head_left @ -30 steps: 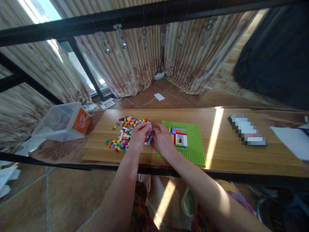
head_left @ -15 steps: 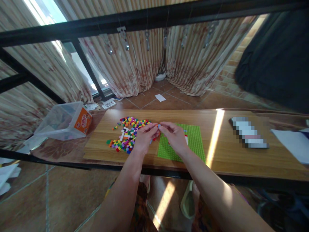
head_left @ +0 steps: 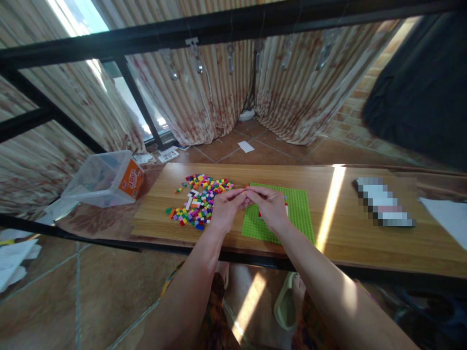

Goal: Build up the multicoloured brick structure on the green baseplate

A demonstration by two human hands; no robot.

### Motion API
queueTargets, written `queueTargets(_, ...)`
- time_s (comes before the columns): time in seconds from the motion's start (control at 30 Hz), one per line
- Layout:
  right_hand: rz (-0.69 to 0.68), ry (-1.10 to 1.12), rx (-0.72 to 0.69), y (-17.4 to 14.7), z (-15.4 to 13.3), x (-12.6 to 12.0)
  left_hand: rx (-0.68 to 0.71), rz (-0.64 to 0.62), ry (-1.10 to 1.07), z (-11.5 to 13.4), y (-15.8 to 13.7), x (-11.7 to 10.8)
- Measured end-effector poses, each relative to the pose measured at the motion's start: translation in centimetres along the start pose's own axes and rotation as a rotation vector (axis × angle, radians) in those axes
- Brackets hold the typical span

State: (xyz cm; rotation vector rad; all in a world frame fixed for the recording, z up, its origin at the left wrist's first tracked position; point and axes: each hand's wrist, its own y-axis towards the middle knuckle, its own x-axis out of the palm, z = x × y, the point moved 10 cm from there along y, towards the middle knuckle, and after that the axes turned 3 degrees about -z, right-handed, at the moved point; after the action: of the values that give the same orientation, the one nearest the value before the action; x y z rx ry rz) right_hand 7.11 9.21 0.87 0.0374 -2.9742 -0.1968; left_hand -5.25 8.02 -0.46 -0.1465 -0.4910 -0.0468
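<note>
My left hand [head_left: 225, 209] and my right hand [head_left: 270, 208] meet fingertip to fingertip over the left side of a green baseplate [head_left: 301, 214]. A small orange toy brick [head_left: 244, 191] shows between the pinched fingers of both hands; the fingers cover most of it. On the baseplate, red and white bricks [head_left: 286, 209] are partly hidden behind my right hand. A loose heap of small multicoloured bricks [head_left: 204, 194] lies to the left of my left hand, with some longer white pieces [head_left: 189, 202] among it.
The wooden table [head_left: 339, 233] carries a blurred-out flat device [head_left: 385, 201] and white paper [head_left: 443, 218] on the right. A clear plastic box [head_left: 98, 180] with an orange label stands at the left. A black rail [head_left: 233, 26] crosses above, before curtains.
My hands have drawn closer together, and the light blue brick seen at my right fingertips is now hidden. The whole view has shifted slightly, so the scene sits further right.
</note>
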Motion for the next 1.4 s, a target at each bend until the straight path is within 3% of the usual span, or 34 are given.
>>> queueTargets(0.23,0.068,0.045,0.022,0.0,0.7,-0.6,-0.048,0.005,-0.074,-0.3,0.0,-0.4)
queueTargets(0.33,0.070,-0.048,-0.001,0.0,0.7,-0.8,-0.084,0.025,-0.152,-0.1,0.3,-0.9)
queueTargets(0.43,0.020,-0.422,-0.083,-0.3,-0.2,-0.1,-0.130,0.064,-0.169,0.1,0.4,-1.8)
queueTargets(0.57,-0.209,-1.066,-0.180,-1.5,-0.4,3.6,-0.162,0.104,-0.141,0.2,0.2,-2.7)
queueTargets(0.7,-0.325,-1.350,-0.214,-2.3,0.0,5.9,-0.161,0.143,-0.095,0.4,0.0,-3.1)
queueTargets(0.8,-0.287,-1.281,-0.219,-2.1,-0.4,5.4,-0.164,0.167,-0.054,0.4,0.0,-3.3)
queueTargets(0.93,-0.090,-0.934,-0.243,-1.6,-2.5,2.2,-0.182,0.128,-0.026,-0.1,0.2,-2.8)
queueTargets(1.07,-0.090,-0.637,-0.247,-1.6,-3.9,0.6,-0.204,-0.018,-0.047,-1.1,0.1,-0.3)
queueTargets(1.23,-0.076,-0.587,-0.259,-1.6,-5.3,-1.7,-0.233,-0.150,-0.053,-2.2,-0.3,2.9)
queueTargets(1.3,-0.010,-0.584,-0.238,-1.2,-5.5,-4.1,-0.209,-0.145,0.060,-2.2,-0.1,3.0)
queueTargets(1.4,0.121,-0.601,-0.165,-0.8,-5.4,-8.5,-0.080,-0.045,0.413,-1.5,0.7,1.7)
